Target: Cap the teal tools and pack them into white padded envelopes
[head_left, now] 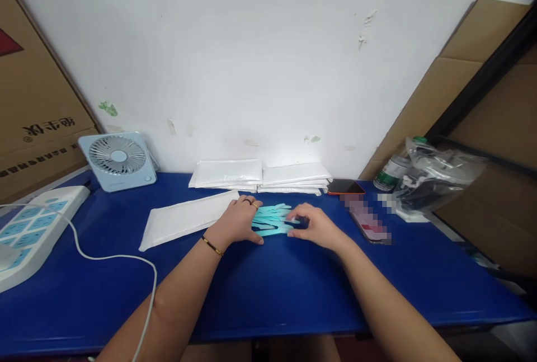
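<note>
A loose bundle of flat, narrow teal strips lies on the blue table between my hands. My left hand is closed around the left ends, with its thumb along the near side. At the right ends, the curled fingers and thumb of my right hand close in on the tips from both sides. Some strips fan apart in the middle, and my fingers hide their ends. Behind my left hand lies a long white padded packet, partly covered by that hand. What the strips are exactly, I cannot tell.
White packets are stacked in two piles against the wall. To the left stand a light blue fan and a power strip, whose white cable crosses my left forearm. Phones, a bottle and a plastic bag lie right.
</note>
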Demonstrator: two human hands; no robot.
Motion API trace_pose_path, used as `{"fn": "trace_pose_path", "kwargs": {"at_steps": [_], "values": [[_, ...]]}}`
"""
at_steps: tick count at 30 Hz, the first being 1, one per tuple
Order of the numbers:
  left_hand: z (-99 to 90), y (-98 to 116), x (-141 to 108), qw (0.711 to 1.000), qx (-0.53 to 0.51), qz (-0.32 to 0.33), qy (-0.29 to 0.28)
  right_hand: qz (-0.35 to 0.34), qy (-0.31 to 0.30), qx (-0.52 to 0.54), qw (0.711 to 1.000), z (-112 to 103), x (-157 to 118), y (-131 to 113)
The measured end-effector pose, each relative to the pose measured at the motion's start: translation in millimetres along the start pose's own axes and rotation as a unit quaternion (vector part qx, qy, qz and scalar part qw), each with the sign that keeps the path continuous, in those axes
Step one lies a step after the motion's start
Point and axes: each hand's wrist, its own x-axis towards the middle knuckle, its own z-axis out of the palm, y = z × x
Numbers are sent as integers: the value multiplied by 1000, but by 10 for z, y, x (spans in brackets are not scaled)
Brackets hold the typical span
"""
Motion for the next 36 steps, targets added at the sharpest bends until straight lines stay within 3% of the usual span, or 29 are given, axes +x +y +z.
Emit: {"fn": "trace_pose_path", "kwargs": {"at_steps": [4, 9, 15, 19, 22, 23, 25, 26, 28, 29, 31, 33, 36], "values": [[4, -86, 3, 998, 28, -22, -45, -25, -32, -107, 993, 92, 114, 52], [-195, -280, -70, 999, 11, -37, -34, -24, -109, -107, 988, 200, 209, 72], [-342, -724, -182, 972, 47, -212, -92, -47, -96, -161, 981, 337, 303, -28], [-370, -937, -237, 964, 44, -249, -78, -82, -101, -190, 973, 443, 333, -111], [-379, -870, -248, 967, 50, -250, -3, -102, -97, -196, 970, 460, 286, -139], [-362, -791, -243, 975, 33, -217, 26, -106, -97, -197, 970, 454, 267, -135], [-285, -582, -230, 993, -39, -93, 61, -105, -87, -193, 972, 421, 234, -96], [-229, -472, -229, 995, -74, -31, 51, -96, -73, -181, 976, 393, 221, -59], [-112, -298, -252, 994, -95, 51, -22, -59, -23, -123, 990, 313, 196, 48], [-61, -248, -276, 993, -87, 59, -47, -32, 3, -80, 996, 262, 183, 110], [0, -229, -342, 997, -52, 20, -45, 15, 27, 0, 1000, 158, 152, 223], [3, -289, -417, 999, -1, -44, -12, 24, -1, 24, 999, 82, 126, 288], [-73, -416, -551, 994, 45, -104, 1, -24, -81, -41, 996, 67, 118, 285]]}}
